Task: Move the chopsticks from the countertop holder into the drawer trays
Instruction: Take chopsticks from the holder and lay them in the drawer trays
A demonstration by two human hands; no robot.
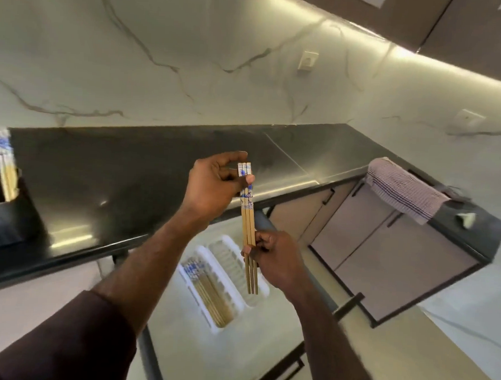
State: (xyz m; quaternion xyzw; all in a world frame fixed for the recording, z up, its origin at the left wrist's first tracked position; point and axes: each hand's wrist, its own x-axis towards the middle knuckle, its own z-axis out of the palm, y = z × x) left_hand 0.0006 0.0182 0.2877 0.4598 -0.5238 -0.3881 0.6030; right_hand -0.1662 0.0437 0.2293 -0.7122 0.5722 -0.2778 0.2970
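Observation:
A small bundle of wooden chopsticks (pixel 248 218) with blue-and-white tops hangs upright in the air above the open drawer. My left hand (pixel 215 185) pinches its patterned top end. My right hand (pixel 272 259) grips the lower part, with the tips sticking out below. Two white trays lie side by side in the drawer: the left tray (pixel 186 284) holds several chopsticks (pixel 207 291), and the right tray (pixel 260 301) shows only its ribbed bottom. At the far left a black holder (pixel 1 216) on the countertop has several more chopsticks (pixel 5 162) standing in it.
The black countertop (pixel 129 170) runs along a marble wall and turns a corner at the right. A checked cloth (pixel 401 187) hangs over the right counter edge, near a small pale object (pixel 466 219). Closed cabinet doors (pixel 365 232) lie below.

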